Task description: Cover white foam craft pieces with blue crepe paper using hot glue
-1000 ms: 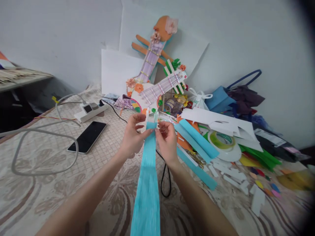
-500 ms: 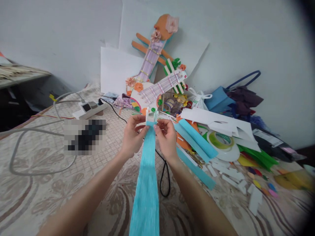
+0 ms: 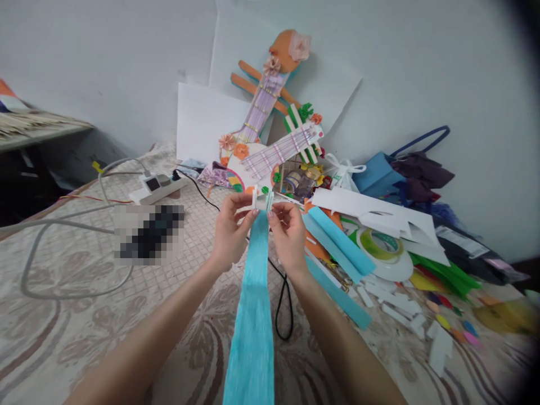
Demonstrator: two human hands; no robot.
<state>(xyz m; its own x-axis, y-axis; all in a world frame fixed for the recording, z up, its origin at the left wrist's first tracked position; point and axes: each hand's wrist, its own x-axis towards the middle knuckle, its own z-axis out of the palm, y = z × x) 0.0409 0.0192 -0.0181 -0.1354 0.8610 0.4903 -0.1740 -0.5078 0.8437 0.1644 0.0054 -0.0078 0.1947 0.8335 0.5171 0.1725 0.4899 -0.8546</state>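
Observation:
A long turquoise crepe paper strip [image 3: 252,315] runs from my fingers down toward me and out of the bottom of the view. My left hand [image 3: 231,232] pinches its far left edge between thumb and fingers. On the right edge, my right hand [image 3: 288,233] holds the strip in the same kind of pinch. Thin white pieces [image 3: 255,197] stand up at the strip's far end between my hands; a pale greenish-white piece [image 3: 269,200] is by the right fingertips. Exactly how these join the paper is hidden by my fingers.
Two decorated paper guitars [image 3: 276,149] lean at the wall. Right of my hands lie folded turquoise paper [image 3: 337,242], a tape roll [image 3: 382,245], white cutouts [image 3: 363,208] and scraps. A power strip [image 3: 158,191], grey cable and blurred-out dark object [image 3: 149,233] are at left. A black cord [image 3: 284,315] loops below.
The turquoise fold that showed at the strip's far end no longer shows there; the fingertips sit at that edge. Both hands keep their pinch. The whole view has shifted slightly.

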